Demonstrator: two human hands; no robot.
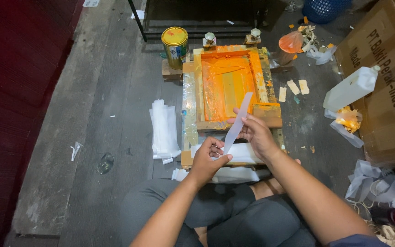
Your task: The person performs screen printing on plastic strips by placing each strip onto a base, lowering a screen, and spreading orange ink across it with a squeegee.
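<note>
- My left hand [209, 158] and right hand [253, 132] both pinch one thin, translucent plastic strip [237, 123] at centre frame, left on its lower end, right on its middle; it slants up over the orange-smeared wooden screen frame [227, 82].
- A round tin can [175, 40] with a yellow lid and a printed label stands upper centre, just left of the frame.
- A large brown cardboard box [387, 82] with dark print fills the right edge; a white plastic jug [350, 89] lies against it.
- A stack of white strips [164, 130] lies left of the frame on the rough grey floor.
</note>
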